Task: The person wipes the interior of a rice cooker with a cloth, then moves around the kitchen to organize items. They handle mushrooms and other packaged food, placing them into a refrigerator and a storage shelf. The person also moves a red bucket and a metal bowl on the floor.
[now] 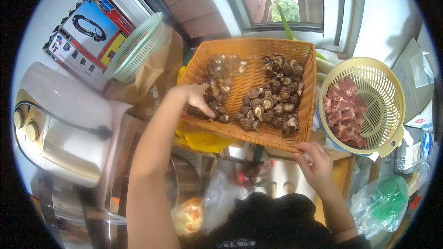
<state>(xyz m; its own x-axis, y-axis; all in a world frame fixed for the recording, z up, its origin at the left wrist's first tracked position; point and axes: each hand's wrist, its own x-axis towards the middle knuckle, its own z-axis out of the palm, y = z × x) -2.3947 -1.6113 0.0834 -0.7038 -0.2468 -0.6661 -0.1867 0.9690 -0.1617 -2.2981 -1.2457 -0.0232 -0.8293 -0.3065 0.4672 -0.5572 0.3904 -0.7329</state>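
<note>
A rectangular orange woven basket (263, 140) lies before me, tilted in the view. Dried mushrooms (269, 103), brown caps with pale stems, form a larger pile on its right side. A smaller group of mushrooms (215, 91) lies along the left side, blurred towards the back. Bare weave shows between the two piles. My left hand (196, 97) reaches over the left wall, thumb and fingers spread around mushrooms there; whether its fingertips touch them is unclear. At the near right corner, my right hand (313, 162) pinches the basket's rim between thumb and fingers.
Right of the basket, a cream plastic colander (380, 86) holds pieces of raw meat (344, 110). A pale green colander (138, 55) and a printed box (90, 31) stand at the left, behind a white appliance (72, 124) with knobs. A window (283, 0) is beyond; plastic bags (380, 204) lie lower right.
</note>
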